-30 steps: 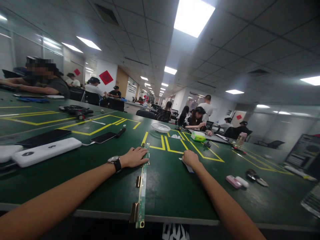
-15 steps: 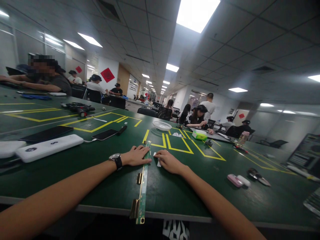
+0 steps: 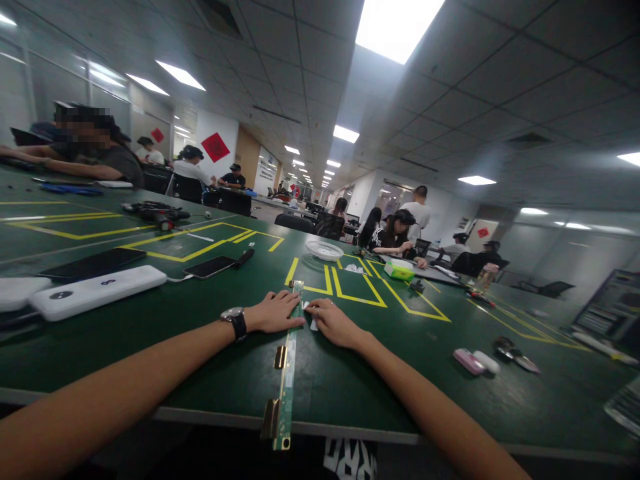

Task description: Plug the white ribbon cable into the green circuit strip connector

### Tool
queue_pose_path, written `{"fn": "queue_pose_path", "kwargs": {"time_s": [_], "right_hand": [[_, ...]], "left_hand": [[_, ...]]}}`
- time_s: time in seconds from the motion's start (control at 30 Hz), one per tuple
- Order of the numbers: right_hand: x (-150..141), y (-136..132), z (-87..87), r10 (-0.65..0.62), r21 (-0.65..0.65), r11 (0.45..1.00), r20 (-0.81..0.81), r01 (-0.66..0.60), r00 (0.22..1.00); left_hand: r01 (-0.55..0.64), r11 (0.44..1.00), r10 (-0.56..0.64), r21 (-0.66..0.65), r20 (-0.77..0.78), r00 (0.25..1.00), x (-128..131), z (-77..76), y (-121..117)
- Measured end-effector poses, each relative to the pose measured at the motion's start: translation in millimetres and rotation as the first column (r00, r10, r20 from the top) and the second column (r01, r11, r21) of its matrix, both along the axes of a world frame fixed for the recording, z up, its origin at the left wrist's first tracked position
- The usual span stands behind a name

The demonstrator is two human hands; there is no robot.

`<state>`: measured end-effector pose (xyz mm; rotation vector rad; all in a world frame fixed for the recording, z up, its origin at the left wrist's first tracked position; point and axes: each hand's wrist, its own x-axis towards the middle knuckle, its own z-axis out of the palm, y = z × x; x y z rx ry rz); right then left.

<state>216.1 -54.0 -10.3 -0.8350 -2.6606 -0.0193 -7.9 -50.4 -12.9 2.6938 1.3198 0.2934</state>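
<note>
A person's two bare hands work at a green table marked with yellow tape. A long, narrow green circuit board lies lengthwise in front of the wearer, its near end jutting past the table edge. Two gold-coloured flexible tabs stick out from its left side; its fine printing is too small to read.

The left hand, wearing a wristwatch with a black strap, rests palm-down over the board's far part, fingers slightly spread. The right hand is just right of the board, fingers drawn together on a small white wipe-like piece; whether that piece touches the board cannot be told.

To the left, a white power bank bears a dark oval and a small mark resembling an 8, near a black phone. Beyond the hands are a round white basket and a green-and-white packet, its label illegible. Below the table edge, large white letters on dark clothing are partly cut off; one looks like an R. A red diamond-shaped wall sign carries a dark character, too blurred to read.
</note>
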Motion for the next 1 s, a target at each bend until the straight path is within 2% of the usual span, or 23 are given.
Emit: {"fn": "queue_pose_path", "kwargs": {"time_s": [0.43,0.8,0.93,1.0], "right_hand": [[1.0,-2.3,2.0,0.019,-0.011,1.0,-0.008,-0.019,1.0],[1.1,-1.1,2.7,0.036,-0.003,0.999,-0.007,-0.036,0.999],[1.3,-2.2,4.1,-0.121,0.038,0.991,-0.092,0.125,0.988],[1.7,-3.2,4.3,-0.194,0.059,0.978,-0.073,0.199,0.978]], "left_hand": [[-0.013,1.0,0.013,-0.009,-0.022,1.0,0.0,4.0,-2.1],[0.009,1.0,-0.009,-0.014,-0.029,1.0,0.0,1.3,1.7],[0.001,1.0,-0.001,0.012,-0.038,0.999,-0.3,-3.2,4.9],[-0.028,0.999,0.029,0.03,-0.034,0.999,-0.3,-5.0,5.7]]}}
